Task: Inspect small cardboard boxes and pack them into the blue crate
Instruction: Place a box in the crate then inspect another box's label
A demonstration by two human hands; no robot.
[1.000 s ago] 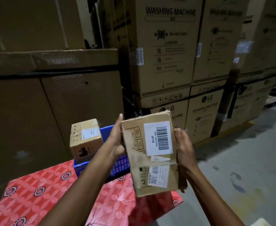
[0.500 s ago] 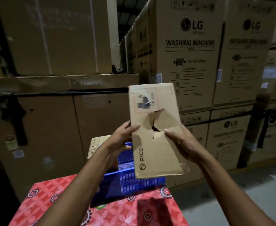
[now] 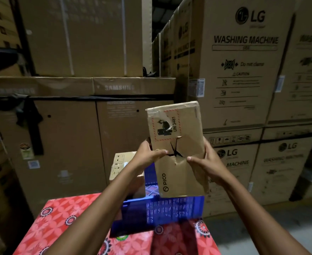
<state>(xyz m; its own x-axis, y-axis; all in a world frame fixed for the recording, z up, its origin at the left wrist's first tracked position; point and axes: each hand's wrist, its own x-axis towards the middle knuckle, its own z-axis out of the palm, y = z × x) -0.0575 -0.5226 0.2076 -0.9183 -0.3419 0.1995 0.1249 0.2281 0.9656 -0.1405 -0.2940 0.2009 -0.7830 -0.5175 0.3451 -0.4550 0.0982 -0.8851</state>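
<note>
Holding the PICO box [image 3: 179, 173] upright over the blue crate [image 3: 170, 208]: left hand [image 3: 147, 157] and right hand [image 3: 206, 162] grip its sides, thumbs pressed beside the tear. Flipped since a second ago: labels gone, punctured face now toward camera. Damage found, likely a reject call. Crate seems to hold one other box [image 3: 123, 162], far-left corner.

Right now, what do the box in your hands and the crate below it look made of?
Held box: brown corrugated cardboard with a matte finish, going by the ragged tear and creases across its face. Crate: apparently moulded blue plastic with a slight sheen, and its wall has rows of small perforations.
</note>
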